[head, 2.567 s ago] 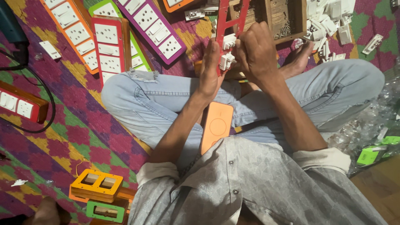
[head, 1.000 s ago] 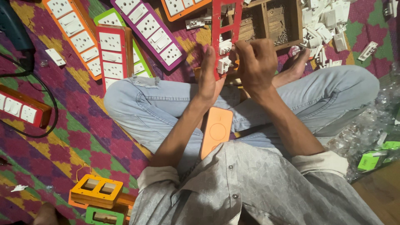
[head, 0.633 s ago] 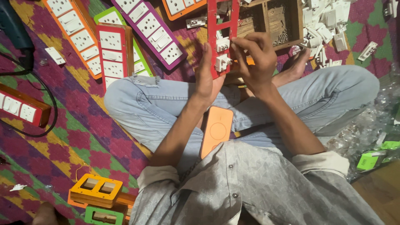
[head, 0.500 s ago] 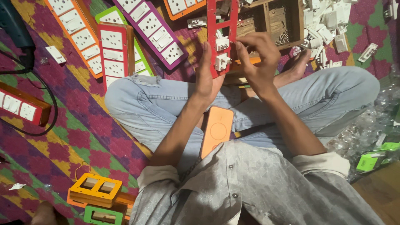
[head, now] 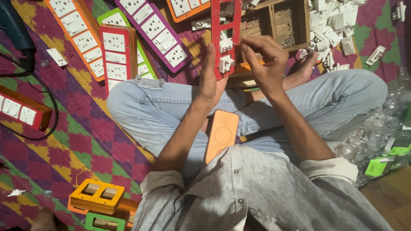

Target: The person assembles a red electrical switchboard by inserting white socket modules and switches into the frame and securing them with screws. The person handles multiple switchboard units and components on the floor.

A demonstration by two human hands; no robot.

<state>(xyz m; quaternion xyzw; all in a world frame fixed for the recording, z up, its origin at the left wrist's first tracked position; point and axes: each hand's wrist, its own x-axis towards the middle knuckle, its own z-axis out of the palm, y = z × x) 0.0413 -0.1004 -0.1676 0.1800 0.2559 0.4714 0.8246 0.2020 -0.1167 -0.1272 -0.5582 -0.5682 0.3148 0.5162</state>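
Note:
I sit cross-legged on a patterned rug. My left hand [head: 209, 79] holds the lower end of a long red switchboard frame [head: 225, 21] upright in front of me. White socket modules [head: 225, 54] sit in its lower openings. My right hand [head: 264, 60] is on the frame's right edge, fingers curled over it next to the white modules. An orange phone-like slab [head: 221, 134] rests on my lap between my forearms.
Finished switchboards in orange [head: 81, 38], red [head: 114, 53] and purple [head: 156, 30] frames lie at the upper left. A wooden box [head: 282, 25] stands behind the frame, with a heap of white modules [head: 334, 21] to its right. Empty orange and green frames [head: 92, 196] lie lower left.
The red frame has been raised and stood more upright. My right hand moved from covering the frame's lower end to its right edge; my left hand stays at the bottom.

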